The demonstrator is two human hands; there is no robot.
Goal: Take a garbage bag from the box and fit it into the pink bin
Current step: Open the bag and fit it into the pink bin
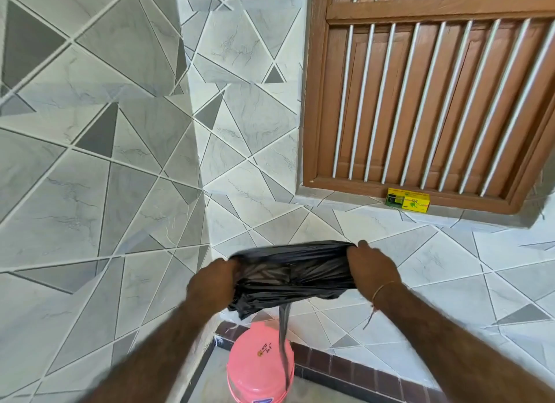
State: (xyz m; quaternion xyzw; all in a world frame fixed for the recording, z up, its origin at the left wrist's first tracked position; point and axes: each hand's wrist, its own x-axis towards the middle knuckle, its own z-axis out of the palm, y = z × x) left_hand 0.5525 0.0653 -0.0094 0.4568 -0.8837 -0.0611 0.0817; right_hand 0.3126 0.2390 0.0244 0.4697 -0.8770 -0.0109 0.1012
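A black garbage bag (pixel 292 275) is stretched between my two hands in front of the tiled wall. My left hand (pixel 211 285) grips its left end and my right hand (pixel 372 267) grips its right end. A thin strip of the bag hangs down toward the pink bin (pixel 255 369), which stands on the floor in the corner directly below, open side up. The yellow-green box (pixel 407 200) lies on the window ledge at the upper right, well away from both hands.
A brown wooden window with white bars (pixel 426 96) fills the upper right. Grey geometric tiled walls (pixel 120 162) meet in a corner behind the bin. A dark brown skirting (pixel 345 366) runs along the floor.
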